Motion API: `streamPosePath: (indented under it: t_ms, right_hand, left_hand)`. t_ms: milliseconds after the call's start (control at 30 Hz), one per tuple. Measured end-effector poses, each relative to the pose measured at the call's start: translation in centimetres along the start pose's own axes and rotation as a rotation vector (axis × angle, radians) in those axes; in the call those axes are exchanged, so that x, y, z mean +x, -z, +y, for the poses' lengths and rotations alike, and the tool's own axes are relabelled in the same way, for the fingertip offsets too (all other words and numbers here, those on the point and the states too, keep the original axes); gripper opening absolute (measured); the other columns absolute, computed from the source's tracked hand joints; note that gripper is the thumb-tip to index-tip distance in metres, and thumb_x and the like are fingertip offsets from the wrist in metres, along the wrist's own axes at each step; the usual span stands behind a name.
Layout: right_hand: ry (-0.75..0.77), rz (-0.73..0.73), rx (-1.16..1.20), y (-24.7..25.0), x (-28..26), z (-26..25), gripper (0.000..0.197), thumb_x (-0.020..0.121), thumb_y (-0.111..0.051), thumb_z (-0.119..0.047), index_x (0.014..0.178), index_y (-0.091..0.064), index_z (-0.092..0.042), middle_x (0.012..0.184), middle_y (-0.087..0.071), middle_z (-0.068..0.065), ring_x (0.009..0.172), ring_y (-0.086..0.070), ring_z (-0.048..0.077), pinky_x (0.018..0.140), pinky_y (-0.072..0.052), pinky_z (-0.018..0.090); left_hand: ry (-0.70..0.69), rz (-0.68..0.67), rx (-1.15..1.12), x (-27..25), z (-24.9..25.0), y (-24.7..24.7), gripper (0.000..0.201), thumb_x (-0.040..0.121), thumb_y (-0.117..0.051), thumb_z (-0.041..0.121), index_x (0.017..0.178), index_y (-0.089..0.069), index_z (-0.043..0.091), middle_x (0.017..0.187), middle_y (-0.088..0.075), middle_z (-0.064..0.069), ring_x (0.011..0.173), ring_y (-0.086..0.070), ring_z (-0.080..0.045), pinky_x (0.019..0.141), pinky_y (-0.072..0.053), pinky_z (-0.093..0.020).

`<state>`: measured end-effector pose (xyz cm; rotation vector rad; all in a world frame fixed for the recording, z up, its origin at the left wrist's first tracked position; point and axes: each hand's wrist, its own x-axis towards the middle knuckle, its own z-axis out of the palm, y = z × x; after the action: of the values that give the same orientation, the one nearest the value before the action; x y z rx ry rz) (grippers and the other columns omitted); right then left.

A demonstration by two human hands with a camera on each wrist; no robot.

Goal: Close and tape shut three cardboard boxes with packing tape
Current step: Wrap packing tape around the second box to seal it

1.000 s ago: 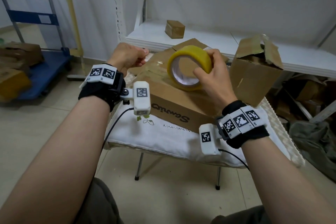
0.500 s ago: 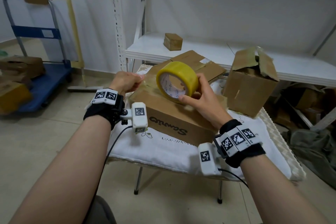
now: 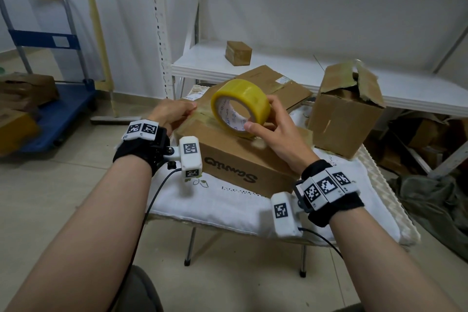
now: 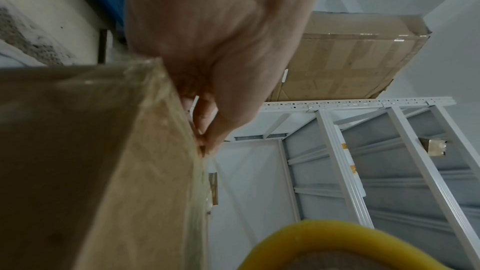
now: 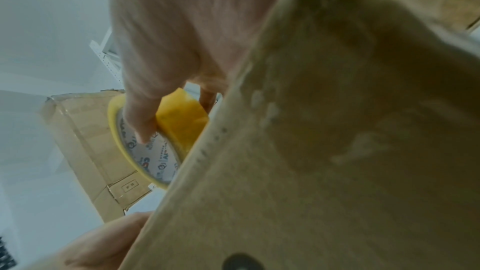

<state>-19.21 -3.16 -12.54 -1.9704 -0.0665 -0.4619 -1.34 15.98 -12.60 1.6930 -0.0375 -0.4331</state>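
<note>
A closed cardboard box (image 3: 243, 159) with dark printed lettering lies on a cloth-covered table (image 3: 228, 208). My right hand (image 3: 273, 132) grips a yellow tape roll (image 3: 243, 94), which stands on edge on the box top, thumb on the near rim. The right wrist view shows the thumb across the tape roll (image 5: 182, 122) beside the box (image 5: 311, 171). My left hand (image 3: 172, 115) holds the box's left end, fingers curled over the edge. The left wrist view shows the fingers (image 4: 207, 122) curled at the glossy taped edge of the box (image 4: 103, 151).
A flatter box (image 3: 273, 81) lies behind the printed one. A taller box (image 3: 342, 119) with raised flaps stands at the table's right. A small box (image 3: 238, 52) sits on the white shelf (image 3: 379, 86). A blue trolley (image 3: 50, 114) with boxes stands left.
My right hand has brought the tape roll down and leftward onto the box top. My left hand has dropped onto the box's left end.
</note>
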Motion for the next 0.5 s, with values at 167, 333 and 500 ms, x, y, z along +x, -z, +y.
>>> streamPosePath:
  t_ms: [167, 333, 500]
  right_hand:
    - [0.012, -0.006, -0.011, -0.27, 0.10, 0.00, 0.041, 0.094, -0.073, -0.026, 0.128, -0.049, -0.026, 0.108, -0.063, -0.010, 0.099, -0.065, 0.013, 0.099, -0.053, 0.043]
    - [0.015, -0.002, -0.016, -0.29, 0.14, 0.12, 0.043, 0.093, -0.073, -0.027, 0.129, -0.050, -0.026, 0.110, -0.063, -0.008, 0.102, -0.064, 0.015, 0.101, -0.052, 0.047]
    - [0.001, -0.012, -0.028, -0.47, 0.32, 0.30, 0.046, 0.094, -0.073, -0.029, 0.133, -0.049, -0.028, 0.114, -0.063, -0.008, 0.106, -0.063, 0.016, 0.103, -0.050, 0.042]
  left_hand:
    - [-0.012, 0.031, 0.022, -0.12, -0.08, -0.58, 0.013, 0.093, -0.068, 0.019, 0.090, -0.064, 0.007, 0.091, -0.070, -0.010, 0.079, -0.067, -0.023, 0.074, -0.058, -0.035]
    - [0.006, 0.077, 0.068, 0.00, -0.06, -0.77, 0.015, 0.095, -0.066, 0.020, 0.088, -0.059, 0.008, 0.085, -0.068, -0.011, 0.070, -0.066, -0.022, 0.059, -0.053, -0.031]
    - [0.062, 0.064, 0.048, -0.24, -0.38, -1.06, 0.017, 0.100, -0.056, 0.015, 0.084, -0.055, 0.009, 0.070, -0.066, -0.009, 0.066, -0.060, -0.021, 0.058, -0.051, -0.032]
